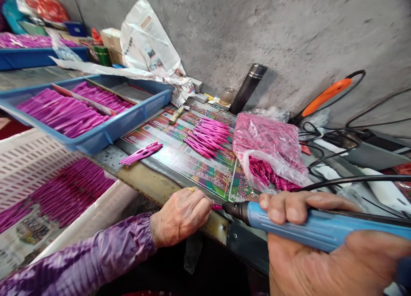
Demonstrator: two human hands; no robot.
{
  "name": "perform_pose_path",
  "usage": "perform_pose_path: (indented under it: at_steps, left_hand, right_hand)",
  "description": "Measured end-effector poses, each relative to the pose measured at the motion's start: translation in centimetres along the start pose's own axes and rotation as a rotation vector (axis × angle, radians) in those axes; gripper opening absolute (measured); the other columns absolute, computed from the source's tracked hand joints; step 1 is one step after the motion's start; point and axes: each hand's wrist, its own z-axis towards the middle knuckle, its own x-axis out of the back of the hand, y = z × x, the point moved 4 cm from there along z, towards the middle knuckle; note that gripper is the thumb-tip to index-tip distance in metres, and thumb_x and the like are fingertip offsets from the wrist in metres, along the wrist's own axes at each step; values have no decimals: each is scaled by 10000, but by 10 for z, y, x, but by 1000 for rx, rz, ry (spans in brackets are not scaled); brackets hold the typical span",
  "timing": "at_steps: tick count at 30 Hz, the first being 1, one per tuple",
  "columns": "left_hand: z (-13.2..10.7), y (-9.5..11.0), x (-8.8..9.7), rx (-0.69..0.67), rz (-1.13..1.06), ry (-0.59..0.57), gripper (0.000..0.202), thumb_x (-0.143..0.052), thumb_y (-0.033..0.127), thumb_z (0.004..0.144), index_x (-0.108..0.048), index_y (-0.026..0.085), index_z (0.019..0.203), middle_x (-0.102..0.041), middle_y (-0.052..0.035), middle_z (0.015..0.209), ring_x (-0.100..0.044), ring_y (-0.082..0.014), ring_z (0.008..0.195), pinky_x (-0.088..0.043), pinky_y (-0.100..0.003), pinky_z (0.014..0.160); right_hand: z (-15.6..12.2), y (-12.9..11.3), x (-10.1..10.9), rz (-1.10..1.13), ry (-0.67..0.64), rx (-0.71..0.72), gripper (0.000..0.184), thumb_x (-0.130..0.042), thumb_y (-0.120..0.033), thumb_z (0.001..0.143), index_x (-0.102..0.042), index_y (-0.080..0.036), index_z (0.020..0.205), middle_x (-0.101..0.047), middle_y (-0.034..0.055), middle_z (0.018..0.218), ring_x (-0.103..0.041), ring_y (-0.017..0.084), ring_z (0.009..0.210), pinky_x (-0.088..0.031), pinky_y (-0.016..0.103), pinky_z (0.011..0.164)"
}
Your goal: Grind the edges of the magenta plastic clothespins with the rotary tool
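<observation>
White crate [38,159] beside your left forearm; blue tray [109,131] ahead of your left hand; both hold pink pieces. Printed mat [173,159] lies ahead of your hands, between tray and bag [266,146]. Your left hand [180,216] is clenched on a pink piece [216,207], its end poking out at the fist. Your right hand [308,240] grasps a blue corded tool [305,225], black nose touching that piece.

Risk: the short exposed end gives little purchase, so a slip could drive the nose into your left hand. Risk: the cable [353,179] past your right hand could snag the bag. Loose pieces [208,135] could get knocked over the bench edge [150,180].
</observation>
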Motion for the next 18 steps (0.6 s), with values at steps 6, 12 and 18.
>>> perform_pose_path:
  at_steps: [6,12,18]
  left_hand:
    - [1,0,1,-47,48,2,155,-452,145,1096,-565,136,1201,-697,-22,848,-598,-150,662,-454,-308,587]
    - [-1,-1,-2,-62,49,-19,162,-457,140,1098,-572,127,1211,-704,-28,858,-607,-153,670,-467,-310,588]
    - [0,-2,-1,-49,9,-6,152,-440,138,1104,-585,145,1148,-685,-14,830,-579,-142,654,-430,-301,568]
  right_hand:
    - [-1,1,0,1,0,8,505,-791,-725,789,-636,-245,771,-522,-46,627,-518,135,592,-552,338,695]
    - [-4,1,4,18,10,-12,519,-803,-735,767,-637,-244,784,-524,-45,651,-515,135,611,-549,336,710]
    - [-2,0,3,12,16,-12,511,-820,-716,760,-630,-242,768,-522,-48,631,-512,133,605,-545,325,698]
